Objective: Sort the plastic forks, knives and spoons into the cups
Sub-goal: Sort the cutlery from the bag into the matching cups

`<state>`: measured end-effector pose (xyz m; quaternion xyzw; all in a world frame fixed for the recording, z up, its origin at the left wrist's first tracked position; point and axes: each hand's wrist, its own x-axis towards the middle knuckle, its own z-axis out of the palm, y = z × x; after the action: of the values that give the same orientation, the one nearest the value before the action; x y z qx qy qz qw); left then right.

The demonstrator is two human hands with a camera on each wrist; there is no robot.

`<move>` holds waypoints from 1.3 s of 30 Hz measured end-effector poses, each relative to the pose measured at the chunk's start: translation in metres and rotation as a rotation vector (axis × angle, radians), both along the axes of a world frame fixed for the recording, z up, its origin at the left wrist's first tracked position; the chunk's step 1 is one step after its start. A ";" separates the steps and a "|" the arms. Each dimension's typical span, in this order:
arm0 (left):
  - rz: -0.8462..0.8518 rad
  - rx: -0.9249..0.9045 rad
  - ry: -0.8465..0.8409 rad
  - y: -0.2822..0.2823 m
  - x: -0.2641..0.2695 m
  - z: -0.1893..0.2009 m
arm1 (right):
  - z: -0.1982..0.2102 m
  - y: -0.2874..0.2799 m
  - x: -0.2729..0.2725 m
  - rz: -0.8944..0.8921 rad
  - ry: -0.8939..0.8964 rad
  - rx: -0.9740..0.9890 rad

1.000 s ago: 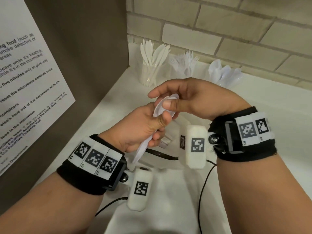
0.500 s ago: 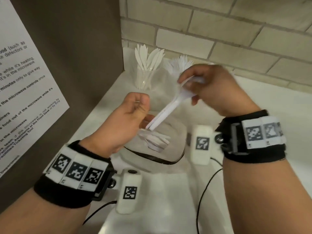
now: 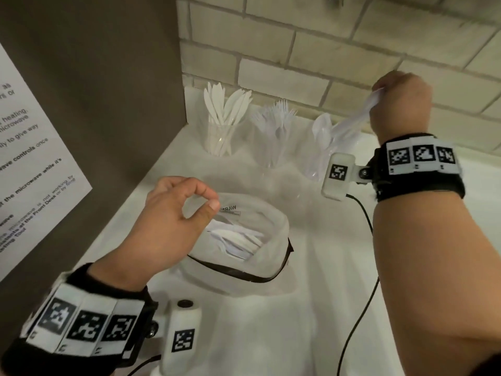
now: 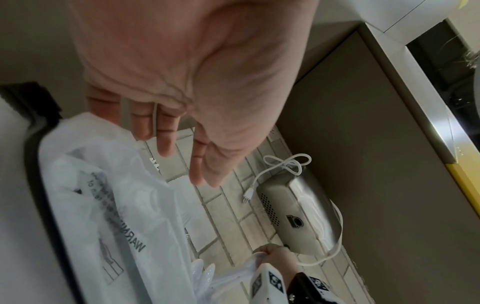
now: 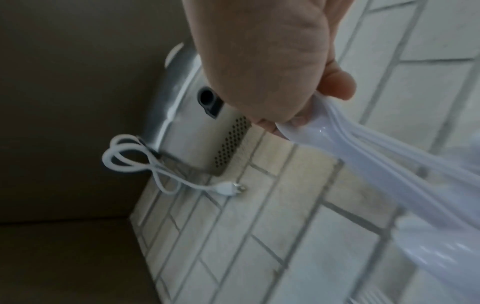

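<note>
From the head view, my right hand [image 3: 400, 104] had carried the spoon [image 3: 357, 115] away from my left and up over the rightmost cup [image 3: 317, 158], the one already full of spoons; I pinched it by the bowl with the handle slanting down toward that cup, not yet let go; my left hand [image 3: 173, 226], which had shared the spoon a second earlier, now hovered holding nothing above the open bag [image 3: 271, 218] of unsorted cutlery, thumb and forefinger curled into a loose ring; the knives cup [image 3: 219, 139] and forks cup [image 3: 271, 150] stood to the left; I judged only the drop remained for this piece, with more waiting in the bag; the left wrist view showed what the head view hid, my palm bare and fingers [image 4: 166, 139] relaxed over the bag's printed mouth; the right wrist view showed my fingertips [image 5: 335, 84] clamped on the spoon's bowl, though blur hid the cup below.
</note>
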<state>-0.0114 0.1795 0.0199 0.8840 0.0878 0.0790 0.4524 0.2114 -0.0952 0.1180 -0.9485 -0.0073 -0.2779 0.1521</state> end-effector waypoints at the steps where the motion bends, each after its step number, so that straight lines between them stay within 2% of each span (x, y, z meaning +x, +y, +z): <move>1: 0.005 -0.003 0.005 0.001 0.000 -0.001 | -0.007 0.004 0.004 0.003 0.041 -0.024; 5: 0.014 -0.004 0.035 0.001 0.001 -0.003 | -0.040 0.021 0.015 0.045 0.330 -0.170; 8: 0.010 0.007 0.036 0.002 0.001 -0.005 | -0.057 0.027 0.015 0.083 0.523 -0.203; 10: 0.013 0.002 0.033 0.003 0.001 -0.007 | -0.061 0.026 0.015 0.092 0.517 -0.248; 14: -0.001 0.018 0.063 0.002 0.000 -0.008 | -0.054 0.024 0.002 0.065 0.341 -0.093; 17: -0.025 0.042 0.100 -0.002 0.000 -0.008 | -0.039 0.031 -0.022 0.207 0.244 0.017; 20: -0.052 0.082 0.137 -0.004 0.000 -0.008 | -0.031 0.050 -0.054 0.398 0.249 0.092; 22: -0.055 0.125 0.182 -0.006 0.000 -0.007 | -0.030 0.067 -0.083 0.531 0.321 0.142; 25: -0.043 0.200 0.288 -0.006 0.001 -0.009 | -0.039 0.090 -0.124 0.741 0.497 0.104; 29: -0.057 0.316 0.349 -0.004 -0.003 -0.013 | -0.066 0.115 -0.156 0.887 0.770 -0.113; 34: -0.067 0.366 0.458 -0.005 -0.012 -0.015 | -0.099 0.122 -0.168 0.801 0.949 -0.424; 39: -0.156 0.561 0.511 -0.001 -0.016 -0.010 | -0.111 0.126 -0.171 0.688 0.847 -0.460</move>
<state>-0.0278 0.1784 0.0095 0.9686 0.1053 -0.1572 0.1611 0.0407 0.0309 0.0071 -0.9286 -0.3130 0.1987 0.0136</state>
